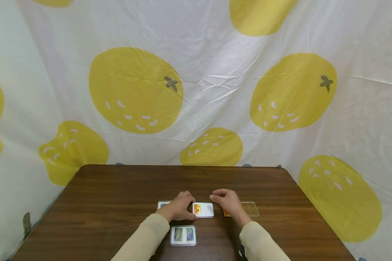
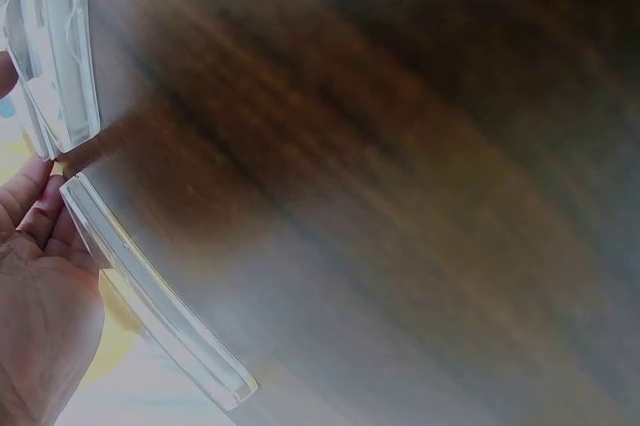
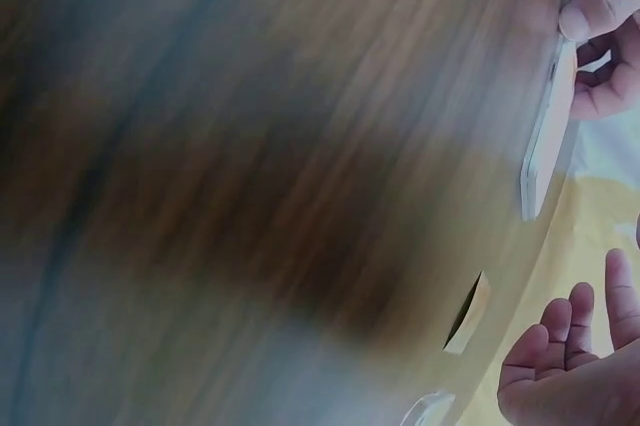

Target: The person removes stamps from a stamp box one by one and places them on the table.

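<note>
My left hand (image 1: pixel 180 207) grips a flat white case (image 1: pixel 206 210) by its left end. That case shows an orange picture on its left half. In the right wrist view, the left thumb (image 3: pixel 600 6) lies along the edge of the white case (image 3: pixel 547 141), with curled fingers at its other side. My right hand (image 1: pixel 228 202) hovers to the right of the case, bent fingers apart from it and holding nothing. The right wrist view shows the right hand's (image 3: pixel 575 376) fingers spread loosely. Below it on the table lies a small orange card (image 1: pixel 227 214), partly hidden by the hand.
A clear empty case half (image 1: pixel 250 209) lies right of the right hand. One clear case with two pictures (image 1: pixel 183 235) sits nearer me; another clear case (image 1: pixel 163 204) is partly covered by the left hand. The brown wooden table (image 1: pixel 117 188) meets a fruit-print curtain (image 1: pixel 212 108) behind.
</note>
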The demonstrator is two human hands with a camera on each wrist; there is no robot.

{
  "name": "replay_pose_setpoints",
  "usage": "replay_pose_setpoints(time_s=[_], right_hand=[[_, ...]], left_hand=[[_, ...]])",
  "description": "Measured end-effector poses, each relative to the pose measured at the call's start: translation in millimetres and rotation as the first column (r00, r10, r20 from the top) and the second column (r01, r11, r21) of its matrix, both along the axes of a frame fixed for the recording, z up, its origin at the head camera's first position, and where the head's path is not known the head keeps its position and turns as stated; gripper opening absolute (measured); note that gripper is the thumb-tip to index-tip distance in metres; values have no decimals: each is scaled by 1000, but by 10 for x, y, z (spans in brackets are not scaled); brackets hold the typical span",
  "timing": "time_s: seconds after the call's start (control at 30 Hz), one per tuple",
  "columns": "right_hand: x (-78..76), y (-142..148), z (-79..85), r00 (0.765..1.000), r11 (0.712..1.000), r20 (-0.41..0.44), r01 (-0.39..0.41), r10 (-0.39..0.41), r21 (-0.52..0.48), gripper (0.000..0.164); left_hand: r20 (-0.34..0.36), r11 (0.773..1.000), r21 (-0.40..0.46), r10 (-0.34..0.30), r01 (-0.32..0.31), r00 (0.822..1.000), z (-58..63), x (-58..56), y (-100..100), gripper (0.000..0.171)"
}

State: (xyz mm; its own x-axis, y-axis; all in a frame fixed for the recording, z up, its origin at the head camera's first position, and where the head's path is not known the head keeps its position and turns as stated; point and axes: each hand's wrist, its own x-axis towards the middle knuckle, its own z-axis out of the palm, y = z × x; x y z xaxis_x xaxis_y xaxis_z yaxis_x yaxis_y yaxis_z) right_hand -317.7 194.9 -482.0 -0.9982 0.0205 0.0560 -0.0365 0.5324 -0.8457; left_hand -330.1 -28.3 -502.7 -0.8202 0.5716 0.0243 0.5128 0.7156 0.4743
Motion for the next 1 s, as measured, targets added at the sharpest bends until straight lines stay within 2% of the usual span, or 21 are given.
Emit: replay_pose_setpoints(time_s=[0.23, 0.5, 0.73, 1.0], right_hand=[[-33, -71, -20, 1000, 999, -14, -28, 28, -19, 26], [-19, -152, -61, 996, 991, -17, -81, 83, 108, 25], [-38, -190, -85, 998, 989, -9, -63, 65, 136, 25], [-33, -185, -103, 994, 978, -47, -85, 96, 189, 27]], left_hand=[[11, 1000, -1, -1, 1, 1000, -8, -15, -2, 57], [14, 1000, -5, 8, -8, 1000, -7, -19, 5, 56], [4, 1000, -2, 2, -2, 1000, 0, -14, 3, 55], [-15, 1000, 9, -9, 9, 1000, 26, 5, -4, 54]])
